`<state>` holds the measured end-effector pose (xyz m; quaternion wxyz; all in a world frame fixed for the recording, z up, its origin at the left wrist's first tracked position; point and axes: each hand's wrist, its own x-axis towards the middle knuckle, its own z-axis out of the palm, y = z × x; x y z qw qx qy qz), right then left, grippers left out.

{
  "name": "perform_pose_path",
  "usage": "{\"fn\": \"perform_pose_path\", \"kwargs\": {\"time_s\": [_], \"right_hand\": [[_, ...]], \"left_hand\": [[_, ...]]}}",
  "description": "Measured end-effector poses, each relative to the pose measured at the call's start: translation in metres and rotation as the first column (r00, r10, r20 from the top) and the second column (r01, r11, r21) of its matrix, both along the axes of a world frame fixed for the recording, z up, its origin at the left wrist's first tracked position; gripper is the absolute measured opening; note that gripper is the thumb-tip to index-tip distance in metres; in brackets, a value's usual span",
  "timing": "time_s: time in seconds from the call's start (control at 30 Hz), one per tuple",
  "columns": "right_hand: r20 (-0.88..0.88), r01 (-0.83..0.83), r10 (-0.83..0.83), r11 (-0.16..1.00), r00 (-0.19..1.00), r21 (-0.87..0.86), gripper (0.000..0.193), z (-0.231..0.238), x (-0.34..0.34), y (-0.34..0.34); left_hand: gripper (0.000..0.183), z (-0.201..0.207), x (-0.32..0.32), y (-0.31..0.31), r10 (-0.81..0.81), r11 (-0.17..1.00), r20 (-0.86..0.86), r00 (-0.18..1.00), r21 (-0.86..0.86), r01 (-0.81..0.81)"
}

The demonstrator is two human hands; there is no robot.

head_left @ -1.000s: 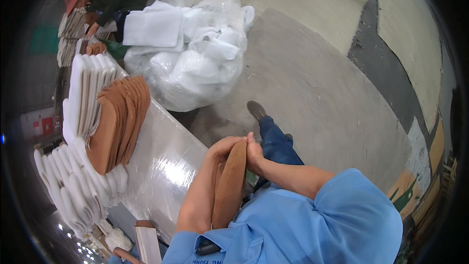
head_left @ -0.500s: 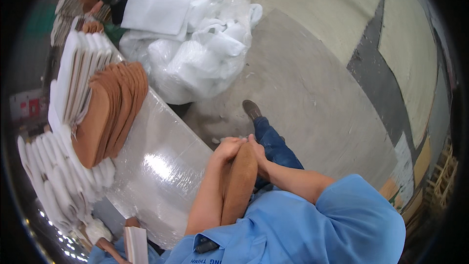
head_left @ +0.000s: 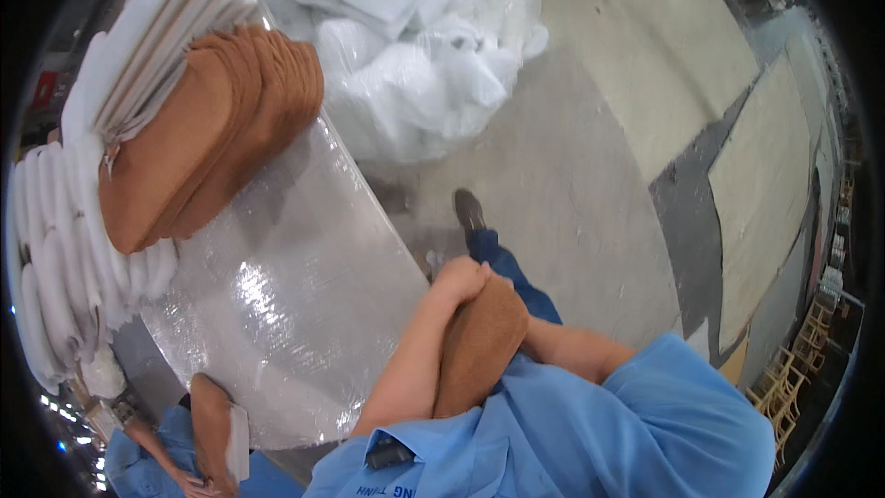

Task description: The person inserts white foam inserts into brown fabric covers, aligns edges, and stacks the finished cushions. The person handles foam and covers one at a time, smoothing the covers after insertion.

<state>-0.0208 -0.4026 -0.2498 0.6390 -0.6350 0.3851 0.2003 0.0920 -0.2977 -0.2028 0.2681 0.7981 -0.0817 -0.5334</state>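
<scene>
A brown oblong cushion (head_left: 484, 341) with a rounded end stands tilted against my blue shirt, between my forearms. My left hand (head_left: 464, 278) is closed at its far upper edge, fingers curled over the rim. My right hand (head_left: 536, 336) reaches behind the cushion from the right; only its wrist side shows, and its fingers are hidden. To the left, a stack of brown fabric pieces (head_left: 207, 129) of the same rounded shape leans on white padded pieces (head_left: 64, 249) at the table's far left.
A plastic-wrapped table (head_left: 295, 286) lies on my left. Behind it sits a big clear bag of white padding (head_left: 415, 65). At lower left a co-worker in blue (head_left: 171, 443) handles a brown and white cushion (head_left: 217, 433). Flat sheets (head_left: 765, 194) cover floor at right, near wooden frames (head_left: 788, 397).
The cushion has turned so its broad face shows more. My right hand has slipped from view behind it. The whole view has shifted, and the co-worker at lower left shows more.
</scene>
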Motion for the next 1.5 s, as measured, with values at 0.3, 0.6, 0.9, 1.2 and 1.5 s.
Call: {"fn": "perform_pose_path", "kwargs": {"time_s": [0.3,0.6,0.9,1.2,1.5], "right_hand": [[-0.225,0.181,-0.118,0.941,0.967,0.287,0.030,0.028,0.021,0.003],[0.324,0.055,-0.183,0.929,0.928,0.367,0.030,0.112,0.038,-0.072],[0.365,-0.020,-0.059,0.977,0.929,0.211,0.042,0.107,0.034,-0.043],[0.431,-0.008,-0.136,0.948,0.892,0.317,0.053,0.057,0.027,-0.048],[0.372,0.029,-0.170,0.933,0.913,0.358,0.054,0.037,0.024,-0.047]], "left_hand": [[0.054,0.006,0.003,0.007,0.005,0.998,-0.012,1.000,0.068,-0.004],[0.042,0.021,0.004,0.008,0.038,0.999,0.011,0.999,0.029,-0.039],[0.048,0.014,0.009,0.011,-0.023,0.983,-0.078,0.997,-0.186,0.008],[0.054,0.019,0.006,0.011,0.047,0.976,-0.160,0.986,-0.201,-0.080],[0.048,0.015,0.004,0.011,0.035,0.992,-0.107,0.994,-0.121,-0.048]]}}
